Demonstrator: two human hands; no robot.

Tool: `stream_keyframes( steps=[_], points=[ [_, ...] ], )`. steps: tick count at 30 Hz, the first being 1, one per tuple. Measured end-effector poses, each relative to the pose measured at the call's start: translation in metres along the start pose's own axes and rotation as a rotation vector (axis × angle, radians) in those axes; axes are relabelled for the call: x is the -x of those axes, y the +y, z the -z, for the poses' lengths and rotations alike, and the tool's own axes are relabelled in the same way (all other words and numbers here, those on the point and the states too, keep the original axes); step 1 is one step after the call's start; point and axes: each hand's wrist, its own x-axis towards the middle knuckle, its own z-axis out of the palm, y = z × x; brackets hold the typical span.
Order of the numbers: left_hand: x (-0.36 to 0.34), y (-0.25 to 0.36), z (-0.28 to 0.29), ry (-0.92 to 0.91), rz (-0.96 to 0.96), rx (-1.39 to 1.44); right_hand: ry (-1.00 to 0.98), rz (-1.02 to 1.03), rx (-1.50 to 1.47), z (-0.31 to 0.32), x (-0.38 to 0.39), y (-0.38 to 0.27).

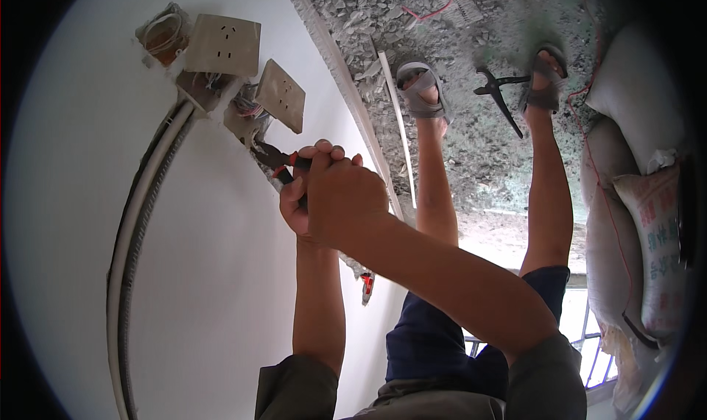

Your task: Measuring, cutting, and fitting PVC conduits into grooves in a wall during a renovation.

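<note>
- From here I have the left hand and right hand curled tightly around the pliers, which point ahead-left to the wall opening; I can't tell whether they bite anything.
- Beyond the hands, a slip could nick the wires.
- A jerky pull might knock the tilted socket plate ahead-left.

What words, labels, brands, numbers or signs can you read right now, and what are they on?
None that I can quote reliably.
Printed sack at the picture's right: rows of red and green characters, too blurred and bent to read surely.
Upper socket: slots only, no lettering visible.
Lower socket: slots, no lettering visible.
Pliers: no readable mark.
</note>
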Motion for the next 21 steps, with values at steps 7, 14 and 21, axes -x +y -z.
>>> stream_keyframes(
  steps=[7,14,21],
  points=[
    [0.016,0.031,-0.006,0.437,0.116,-0.399,-0.099,0.035,-0.223,-0.005,-0.006,0.011],
    [0.022,0.038,-0.009,0.602,0.128,-0.645,-0.649,-0.031,-1.048,-0.011,-0.029,0.043],
    [0.000,0.038,0.027,0.022,0.154,-0.162,-0.978,-0.024,-1.314,-0.002,-0.038,0.057]
  ],
)
